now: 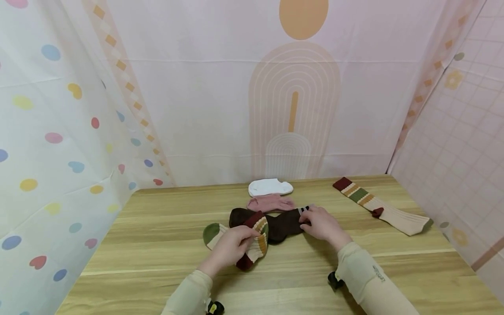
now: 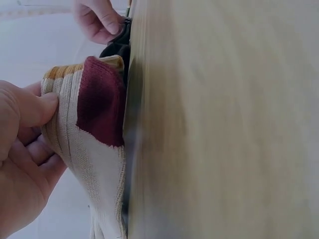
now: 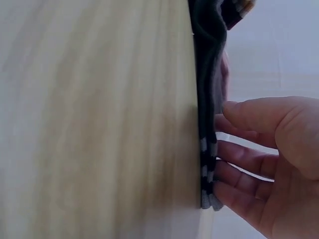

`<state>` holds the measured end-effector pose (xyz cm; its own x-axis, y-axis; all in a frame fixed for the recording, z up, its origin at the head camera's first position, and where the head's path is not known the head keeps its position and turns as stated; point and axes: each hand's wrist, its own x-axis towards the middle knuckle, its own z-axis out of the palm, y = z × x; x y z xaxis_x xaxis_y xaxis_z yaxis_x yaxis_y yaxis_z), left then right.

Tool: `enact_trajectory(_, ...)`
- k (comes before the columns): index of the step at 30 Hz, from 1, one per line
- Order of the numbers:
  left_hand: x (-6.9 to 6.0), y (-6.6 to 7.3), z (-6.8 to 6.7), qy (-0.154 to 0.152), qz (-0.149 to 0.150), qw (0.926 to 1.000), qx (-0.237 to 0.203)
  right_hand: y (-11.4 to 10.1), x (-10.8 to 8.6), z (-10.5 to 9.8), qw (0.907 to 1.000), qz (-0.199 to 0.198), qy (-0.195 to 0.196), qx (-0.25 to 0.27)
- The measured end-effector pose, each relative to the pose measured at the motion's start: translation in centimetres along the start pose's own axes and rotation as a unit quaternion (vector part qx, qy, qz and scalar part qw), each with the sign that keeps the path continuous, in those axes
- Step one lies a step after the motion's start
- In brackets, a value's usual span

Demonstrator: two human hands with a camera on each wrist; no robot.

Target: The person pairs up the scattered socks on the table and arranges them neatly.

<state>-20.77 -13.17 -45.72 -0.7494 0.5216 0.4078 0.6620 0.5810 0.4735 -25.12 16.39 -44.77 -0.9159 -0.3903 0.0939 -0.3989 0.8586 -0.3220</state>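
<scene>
A cream ribbed sock with maroon, orange and green bands is folded over and partly lifted, its green toe pointing left. My left hand pinches it between thumb and fingers; the left wrist view shows its maroon heel patch. Behind and to the right, a dark brown sock lies flat, partly covered by the cream one. At its grey-and-black striped cuff, my right hand rests with fingertips touching the fabric. In the right wrist view those fingers are slightly bent on top of the sock.
Behind the brown sock lie a pink sock and a white ankle sock. Another cream striped sock lies stretched out at the right of the wooden table. Patterned curtains enclose the back and sides.
</scene>
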Motion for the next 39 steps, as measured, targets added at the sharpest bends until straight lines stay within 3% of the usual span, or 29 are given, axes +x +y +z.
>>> enact_trajectory(7,-0.1,0.0,-0.2,-0.011,0.001,0.9999,0.003,-1.1,0.8,-0.1,0.9996,-0.025,0.016,-0.003)
enact_trajectory(15,0.1,0.1,-0.2,-0.016,-0.004,0.9998,0.01,-3.0,2.4,0.2,0.9914,-0.114,0.065,0.003)
enact_trajectory(20,0.0,-0.1,-0.7,-0.019,-0.014,0.9997,-0.001,-4.0,3.3,0.1,0.9885,-0.139,0.053,0.027)
enact_trajectory(26,-0.4,-1.0,-1.9,0.015,-0.017,0.9997,0.012,-4.0,4.0,0.7,0.9843,-0.164,0.043,0.05)
enact_trajectory(39,-1.6,-3.4,-4.3,0.073,-0.087,0.9935,-0.001,-4.3,5.2,1.7,0.9817,-0.18,0.043,0.044)
